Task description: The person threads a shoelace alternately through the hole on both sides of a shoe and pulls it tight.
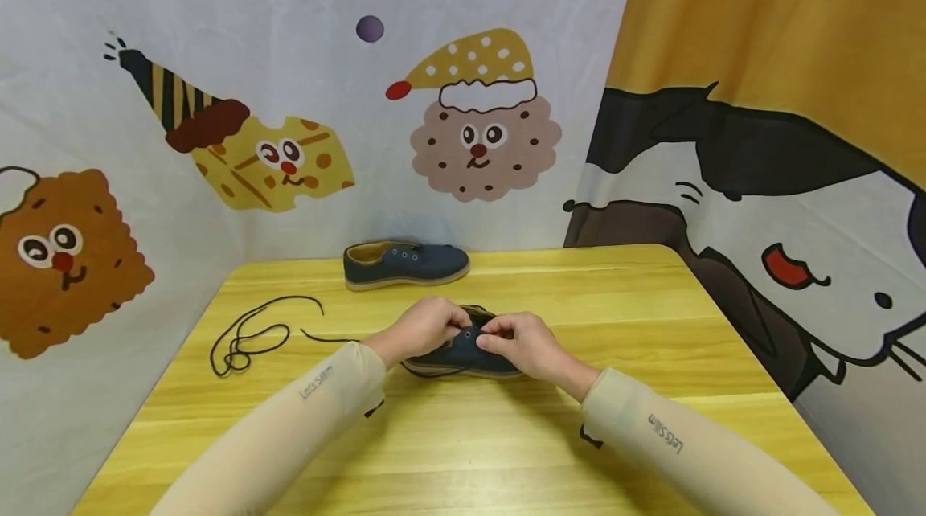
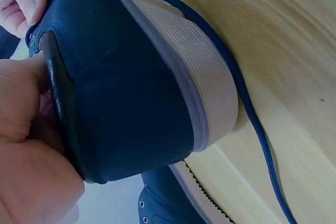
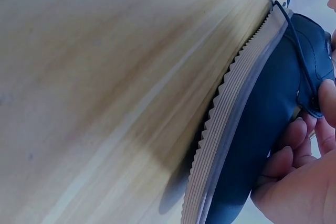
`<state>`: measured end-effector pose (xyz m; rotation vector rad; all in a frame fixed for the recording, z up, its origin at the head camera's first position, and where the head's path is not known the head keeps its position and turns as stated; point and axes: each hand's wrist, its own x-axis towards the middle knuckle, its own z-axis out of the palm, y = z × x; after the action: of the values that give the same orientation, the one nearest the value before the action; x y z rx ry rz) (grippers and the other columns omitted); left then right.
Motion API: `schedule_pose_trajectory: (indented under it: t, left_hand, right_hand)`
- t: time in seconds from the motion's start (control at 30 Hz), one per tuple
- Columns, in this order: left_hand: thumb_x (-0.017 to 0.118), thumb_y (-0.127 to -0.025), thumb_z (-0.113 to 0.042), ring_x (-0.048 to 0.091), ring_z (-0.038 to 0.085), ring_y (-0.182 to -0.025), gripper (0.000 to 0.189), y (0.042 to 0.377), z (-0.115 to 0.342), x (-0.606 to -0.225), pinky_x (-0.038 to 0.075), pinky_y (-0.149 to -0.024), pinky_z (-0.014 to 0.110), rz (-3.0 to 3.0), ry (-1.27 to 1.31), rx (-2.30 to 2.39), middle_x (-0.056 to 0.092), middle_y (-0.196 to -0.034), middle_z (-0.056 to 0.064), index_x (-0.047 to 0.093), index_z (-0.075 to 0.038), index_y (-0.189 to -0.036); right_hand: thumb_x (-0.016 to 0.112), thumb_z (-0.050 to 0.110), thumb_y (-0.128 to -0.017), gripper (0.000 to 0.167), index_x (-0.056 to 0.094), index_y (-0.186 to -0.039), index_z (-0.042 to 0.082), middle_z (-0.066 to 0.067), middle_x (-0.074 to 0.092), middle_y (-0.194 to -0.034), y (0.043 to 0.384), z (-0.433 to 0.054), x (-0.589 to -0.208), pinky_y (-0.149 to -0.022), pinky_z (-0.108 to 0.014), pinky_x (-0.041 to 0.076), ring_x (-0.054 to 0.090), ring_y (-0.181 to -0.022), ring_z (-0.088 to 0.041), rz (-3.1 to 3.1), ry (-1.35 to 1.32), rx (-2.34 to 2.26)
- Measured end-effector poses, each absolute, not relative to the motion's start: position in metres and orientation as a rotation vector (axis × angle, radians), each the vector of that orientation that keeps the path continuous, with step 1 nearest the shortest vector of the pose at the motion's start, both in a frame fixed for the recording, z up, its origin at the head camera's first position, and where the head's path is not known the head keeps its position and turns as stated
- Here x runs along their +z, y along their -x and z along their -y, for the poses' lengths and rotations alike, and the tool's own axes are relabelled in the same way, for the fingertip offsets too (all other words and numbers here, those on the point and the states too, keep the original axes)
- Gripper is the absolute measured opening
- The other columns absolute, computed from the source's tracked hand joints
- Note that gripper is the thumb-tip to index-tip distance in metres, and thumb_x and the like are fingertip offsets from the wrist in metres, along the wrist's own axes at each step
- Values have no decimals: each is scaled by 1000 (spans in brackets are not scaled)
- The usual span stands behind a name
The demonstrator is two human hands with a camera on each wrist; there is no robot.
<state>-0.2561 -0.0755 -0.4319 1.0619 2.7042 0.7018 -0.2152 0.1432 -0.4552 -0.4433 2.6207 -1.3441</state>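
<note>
A dark blue canvas shoe (image 1: 463, 357) with a pale ribbed sole stands on the table between both hands. My left hand (image 1: 428, 326) grips it at the collar, some fingers reaching into the opening in the left wrist view. From the other side my right hand (image 1: 526, 346) pinches the eyelet flap, thumb (image 3: 327, 98) on the outside and curled fingers below its edge. A dark shoelace (image 2: 247, 98) runs from the eyelets along the shoe's near side and past the heel. Fingertips partly cover where it meets the eyelets.
A matching shoe (image 1: 407, 265) without visible lacing stands at the table's back edge. Another dark lace (image 1: 242, 337) lies loosely looped on the left of the wooden table (image 1: 448, 452). Behind hangs a cartoon-printed curtain (image 1: 304, 34).
</note>
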Motion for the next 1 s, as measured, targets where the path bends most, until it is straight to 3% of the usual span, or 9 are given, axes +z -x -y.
schedule_pose_trajectory:
  t: [0.2,0.37,0.77,1.0]
  left_hand:
    - [66,-93,-6,57,4,-68,22,260,72,-431,48,-65,24,-2696,-1084,672,64,-77,-17,76,-26,-95]
    - [67,-91,-4,58,3,-67,27,265,68,-430,48,-64,23,-2675,-1108,642,63,-75,-20,76,-28,-84]
    - [68,-92,-11,54,9,-65,21,266,67,-429,44,-64,25,-2620,-1107,615,61,-71,-14,69,-25,-77]
    - [64,-95,-8,55,8,-68,19,265,69,-427,45,-65,25,-2577,-1139,605,60,-76,-12,66,-24,-84]
  right_hand:
    - [71,35,-89,11,73,-94,26,8,66,-87,217,-144,-455,-65,-33,52,61,-76,-15,-2629,456,-1336]
    - [72,34,-88,9,73,-92,26,8,65,-84,218,-145,-456,-64,-33,51,60,-73,-15,-2658,450,-1330]
    - [74,35,-87,13,68,-88,23,7,63,-78,215,-143,-458,-59,-31,49,56,-67,-15,-2700,415,-1317]
    - [74,35,-87,13,67,-89,24,5,62,-79,216,-142,-457,-59,-31,47,55,-67,-17,-2686,438,-1321]
